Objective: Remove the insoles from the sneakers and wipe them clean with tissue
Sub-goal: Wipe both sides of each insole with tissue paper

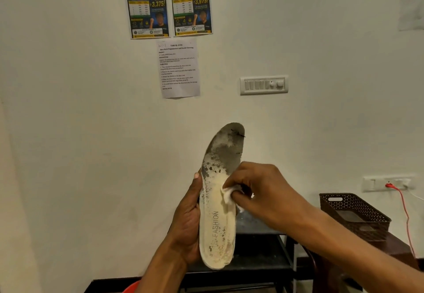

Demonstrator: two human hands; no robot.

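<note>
Two posters (168, 5) and a printed sheet (179, 69) on wall; switch panel (263, 85); brown basket (354, 214) on table (399, 244); red cable (406, 214) in socket (390, 183).

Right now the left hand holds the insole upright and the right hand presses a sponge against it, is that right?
Not quite. The right hand pinches a white tissue, not a sponge. The head view shows it pressed against the middle of the insole, which the left hand holds upright.
</note>
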